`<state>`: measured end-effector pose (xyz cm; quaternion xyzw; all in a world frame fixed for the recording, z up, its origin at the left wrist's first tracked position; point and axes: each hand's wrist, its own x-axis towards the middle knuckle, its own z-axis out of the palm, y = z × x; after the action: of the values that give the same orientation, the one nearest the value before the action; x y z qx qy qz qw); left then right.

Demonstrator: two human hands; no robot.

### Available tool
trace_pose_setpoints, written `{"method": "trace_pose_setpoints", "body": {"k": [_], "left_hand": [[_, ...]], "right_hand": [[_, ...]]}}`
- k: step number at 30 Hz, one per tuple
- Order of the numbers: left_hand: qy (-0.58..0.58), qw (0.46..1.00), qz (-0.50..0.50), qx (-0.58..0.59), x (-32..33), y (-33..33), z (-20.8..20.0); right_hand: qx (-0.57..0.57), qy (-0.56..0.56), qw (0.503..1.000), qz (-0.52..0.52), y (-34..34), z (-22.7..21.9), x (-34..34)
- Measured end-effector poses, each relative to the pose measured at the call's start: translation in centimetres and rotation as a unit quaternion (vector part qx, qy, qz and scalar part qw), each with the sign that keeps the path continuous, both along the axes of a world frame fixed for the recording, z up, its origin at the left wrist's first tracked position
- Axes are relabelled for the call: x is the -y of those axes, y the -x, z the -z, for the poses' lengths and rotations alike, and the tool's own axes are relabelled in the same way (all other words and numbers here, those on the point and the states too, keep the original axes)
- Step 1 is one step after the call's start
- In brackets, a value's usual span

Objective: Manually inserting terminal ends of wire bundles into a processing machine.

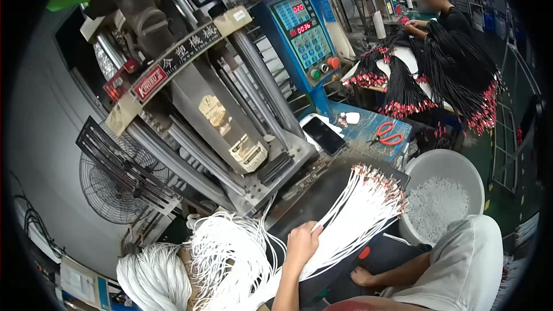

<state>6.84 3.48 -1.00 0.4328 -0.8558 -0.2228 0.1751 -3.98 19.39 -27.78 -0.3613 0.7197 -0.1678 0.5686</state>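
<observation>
My left hand (302,243) is closed around part of a thick bundle of white cables (354,213). From the hand the cables fan out to the right, across the dark work surface, to small reddish and metallic tips (380,187). Behind and to the left of the hand, loose loops of the same white cable (230,247) spill beside a coiled white hank (154,276). My right hand does not show. At the lower right a bare foot (362,277) rests beside a small red piece (364,252), below my bent leg in light trousers (461,265).
A press machine (213,109) with steel columns stands ahead, with a blue control panel (299,34). A phone (324,135) and red-handled scissors (387,133) lie beyond the cables. A bin (481,196) holds whitish bits. A person (446,11) handles black cables (455,57).
</observation>
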Motion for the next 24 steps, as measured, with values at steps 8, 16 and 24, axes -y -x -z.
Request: {"method": "trace_pose_setpoints", "body": {"k": [8, 16, 24], "left_hand": [[0.111, 0.992, -0.037, -0.055, 0.3, 0.8, 0.5], [0.090, 0.993, -0.060, -0.046, 0.4, 0.8, 0.7], [0.093, 0.992, -0.083, -0.027, 0.3, 1.4, 0.4]], "right_hand": [[-0.158, 0.174, 0.950, -0.205, -1.3, 5.9, 0.5], [-0.026, 0.175, 0.977, -0.118, 2.3, 12.1, -1.5], [0.201, 0.075, 0.806, -0.551, 12.0, -19.7, 1.2]]}}
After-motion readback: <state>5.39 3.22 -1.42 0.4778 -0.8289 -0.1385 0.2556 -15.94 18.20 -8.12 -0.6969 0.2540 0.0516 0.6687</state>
